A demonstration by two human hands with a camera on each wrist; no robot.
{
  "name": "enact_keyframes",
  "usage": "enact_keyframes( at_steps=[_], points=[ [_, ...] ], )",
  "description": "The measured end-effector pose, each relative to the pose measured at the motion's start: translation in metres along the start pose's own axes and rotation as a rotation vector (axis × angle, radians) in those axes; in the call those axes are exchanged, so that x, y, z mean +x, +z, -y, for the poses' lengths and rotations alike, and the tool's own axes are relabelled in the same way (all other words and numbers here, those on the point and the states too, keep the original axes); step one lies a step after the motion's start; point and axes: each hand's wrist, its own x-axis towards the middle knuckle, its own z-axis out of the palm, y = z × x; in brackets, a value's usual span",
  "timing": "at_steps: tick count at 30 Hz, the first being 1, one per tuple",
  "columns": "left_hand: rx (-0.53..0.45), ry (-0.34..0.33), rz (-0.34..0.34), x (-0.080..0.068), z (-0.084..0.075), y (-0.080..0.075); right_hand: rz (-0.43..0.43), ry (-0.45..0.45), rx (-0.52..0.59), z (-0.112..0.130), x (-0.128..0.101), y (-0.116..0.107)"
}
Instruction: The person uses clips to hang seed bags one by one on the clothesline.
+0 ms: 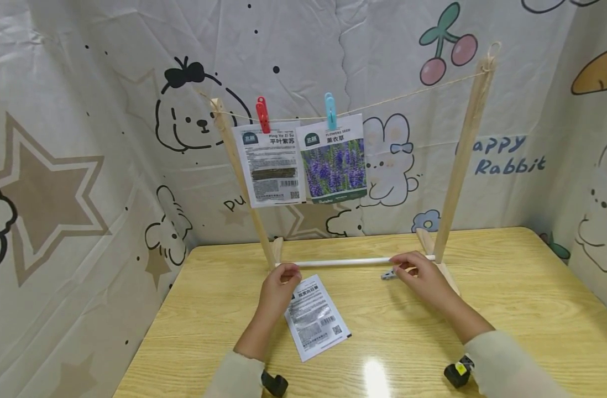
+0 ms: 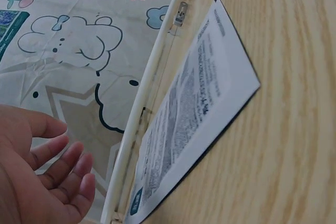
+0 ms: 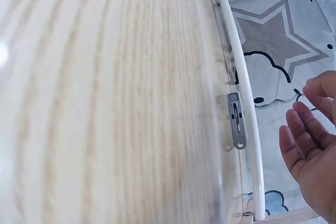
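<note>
The left hand [image 1: 278, 284] hovers, fingers loose, by the seed packet [image 1: 316, 323] flat on the table [image 1: 507, 309]. The right hand [image 1: 420, 275], fingers loose too, nears the grey clip [image 3: 237, 120]. The packet looks light and bendy; its edge seems best to pinch.

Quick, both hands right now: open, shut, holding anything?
Left hand: open, empty, beside the seed packet.
Right hand: open, empty, near the grey clip.
</note>
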Motion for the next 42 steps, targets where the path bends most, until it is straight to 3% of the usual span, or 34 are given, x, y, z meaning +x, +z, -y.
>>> enact_keyframes(
  at_steps=[14,26,32,42],
  points=[
    [-0.01,-0.075,0.031,-0.002,0.016,0.005,-0.013,0.084,0.008,-0.012,-0.003,0.007],
    [0.024,-0.088,0.07,-0.002,0.023,0.001,-0.038,0.151,0.041,-0.021,-0.005,0.009],
    [0.04,-0.06,0.114,-0.001,0.022,-0.008,-0.029,0.191,0.091,-0.026,-0.008,0.008],
    [0.208,-0.046,0.212,-0.003,0.023,-0.006,0.001,0.217,0.096,-0.031,-0.009,0.008]
  ],
)
